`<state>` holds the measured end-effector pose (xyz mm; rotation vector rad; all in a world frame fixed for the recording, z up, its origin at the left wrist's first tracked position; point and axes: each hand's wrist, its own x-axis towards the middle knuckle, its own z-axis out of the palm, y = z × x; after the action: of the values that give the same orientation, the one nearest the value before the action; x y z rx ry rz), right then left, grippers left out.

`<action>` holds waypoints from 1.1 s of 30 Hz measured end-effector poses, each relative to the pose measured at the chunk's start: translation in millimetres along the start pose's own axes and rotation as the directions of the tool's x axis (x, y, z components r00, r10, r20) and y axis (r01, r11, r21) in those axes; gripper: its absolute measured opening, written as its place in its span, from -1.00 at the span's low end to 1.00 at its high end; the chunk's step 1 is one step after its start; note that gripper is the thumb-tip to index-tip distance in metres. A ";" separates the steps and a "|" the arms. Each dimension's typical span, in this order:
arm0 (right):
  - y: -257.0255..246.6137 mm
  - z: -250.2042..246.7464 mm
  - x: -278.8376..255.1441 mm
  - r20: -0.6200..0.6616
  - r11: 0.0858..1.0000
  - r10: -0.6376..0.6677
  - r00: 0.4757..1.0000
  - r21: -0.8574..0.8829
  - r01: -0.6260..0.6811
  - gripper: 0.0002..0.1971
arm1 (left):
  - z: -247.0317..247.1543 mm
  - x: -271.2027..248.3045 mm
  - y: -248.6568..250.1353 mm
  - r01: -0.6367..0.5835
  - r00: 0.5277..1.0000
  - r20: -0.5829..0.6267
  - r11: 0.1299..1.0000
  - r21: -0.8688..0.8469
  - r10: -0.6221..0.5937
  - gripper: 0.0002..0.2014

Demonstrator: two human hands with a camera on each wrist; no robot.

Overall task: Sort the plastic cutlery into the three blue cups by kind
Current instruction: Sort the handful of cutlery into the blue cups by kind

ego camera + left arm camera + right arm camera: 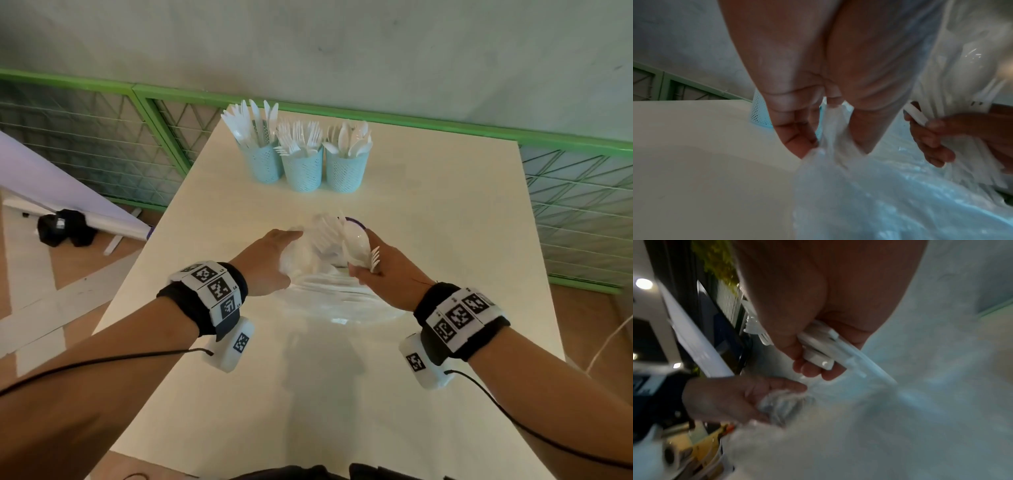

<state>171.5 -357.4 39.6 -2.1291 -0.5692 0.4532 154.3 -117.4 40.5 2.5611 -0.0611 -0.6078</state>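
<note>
Three blue cups [303, 171] — knives, forks, spoons; clear bag [329, 294] — mixed cutlery.

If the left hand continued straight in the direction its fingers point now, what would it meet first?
Most likely the clear plastic bag it already pinches, then the white plastic cutlery bunched in the right hand. The three perforated blue cups stand farther back; depth is uncertain.

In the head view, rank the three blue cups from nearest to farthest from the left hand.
From the left hand:
1. Fork cup, middle of the row and closest to the person.
2. Knife cup, left end.
3. Spoon cup, right end.
The first two are close; the spoon cup is plainly farthest.
</note>
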 end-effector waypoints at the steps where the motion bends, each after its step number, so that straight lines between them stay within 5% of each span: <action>1: -6.0 -3.5 2.8 -0.031 0.998 -0.002 1.000 0.061 0.004 -0.59 | -1.2 -1.8 3.2 -0.015 1.000 -0.001 0.999 -0.029 0.015 -0.15; 4: -30.5 -19.7 13.8 -0.076 0.982 0.024 0.997 0.190 -0.009 -0.96 | -12.9 -10.0 13.3 -0.075 0.997 -0.018 0.985 -0.157 0.073 -0.18; 9: -69.1 -44.8 30.4 -0.087 0.927 0.063 0.994 0.373 -0.026 -0.72 | -52.8 -22.4 37.0 -0.116 0.980 -0.194 0.923 -0.367 0.046 -0.33; 14: -98.7 -29.9 46.7 -0.026 0.891 0.019 0.999 0.454 -0.005 -0.78 | -70.5 -21.5 72.3 -0.192 0.981 -0.155 0.581 -0.791 0.113 -0.22; 18: -115.4 -13.4 54.2 0.015 0.901 -0.035 0.999 0.433 0.025 -0.74 | -74.7 -25.2 80.2 -0.174 0.984 -0.138 0.450 -0.876 0.112 -0.66; 21: -125.8 -8.0 58.6 0.053 0.916 -0.068 0.996 0.399 0.041 -0.77 | -79.7 -26.9 67.9 -0.140 0.989 -0.115 0.353 -0.925 0.090 -0.79; 26: -143.2 5.6 71.6 0.065 0.890 -0.109 0.992 0.450 0.069 -0.84 | -89.5 -28.5 45.2 -0.137 0.990 -0.119 0.307 -0.942 0.076 -0.84; 33: -154.1 24.3 89.2 0.159 0.888 -0.054 0.986 0.460 -0.026 -0.83 | -97.8 -24.7 12.7 -0.206 0.978 -0.193 0.394 -0.896 0.073 -0.75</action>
<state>197.2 -212.0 142.1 -1.6385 -0.5101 0.6914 175.2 -79.2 132.5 1.4437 0.0866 -0.2616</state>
